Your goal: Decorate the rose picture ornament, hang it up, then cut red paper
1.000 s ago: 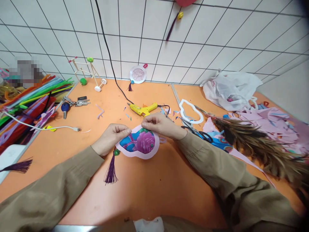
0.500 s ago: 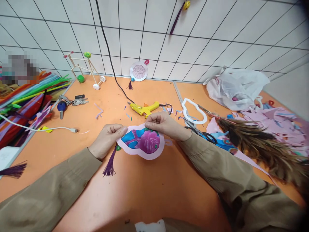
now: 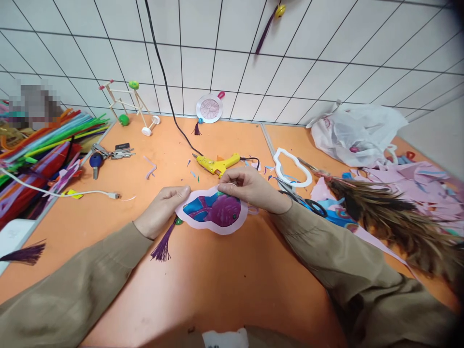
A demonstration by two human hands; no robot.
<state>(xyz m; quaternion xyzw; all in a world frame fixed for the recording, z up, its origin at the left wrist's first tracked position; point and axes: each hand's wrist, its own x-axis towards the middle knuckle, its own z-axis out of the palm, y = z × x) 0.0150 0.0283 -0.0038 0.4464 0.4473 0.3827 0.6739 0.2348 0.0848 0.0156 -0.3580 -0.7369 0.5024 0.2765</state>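
Between my two hands is a gourd-shaped ornament [image 3: 226, 212] with a pale pink border and a blue and purple flower picture. My left hand [image 3: 163, 205] pinches its left end, thumb on top. At that end hangs a purple tassel [image 3: 162, 244] with a green bead. The upper right edge is gripped by my right hand [image 3: 244, 186], its fingers partly hidden behind the border. A small pink loop [image 3: 253, 211] sticks out on the right. Just beyond my right hand lies a yellow glue gun [image 3: 217, 164] on the orange table.
A white gourd-shaped frame [image 3: 306, 180] and black-handled scissors [image 3: 315, 207] lie on the right, near brown feathers [image 3: 384, 208] and a plastic bag [image 3: 357, 133]. Keys [image 3: 118, 153], a white cable [image 3: 90, 193] and pipe cleaners [image 3: 54, 140] are on the left. A round ornament [image 3: 209, 108] leans on the wall.
The ornament has tilted slightly in my hands, so its picture looks darker and its lower edge sits a little higher. The tassel has swung slightly left. Both hands keep their grip.
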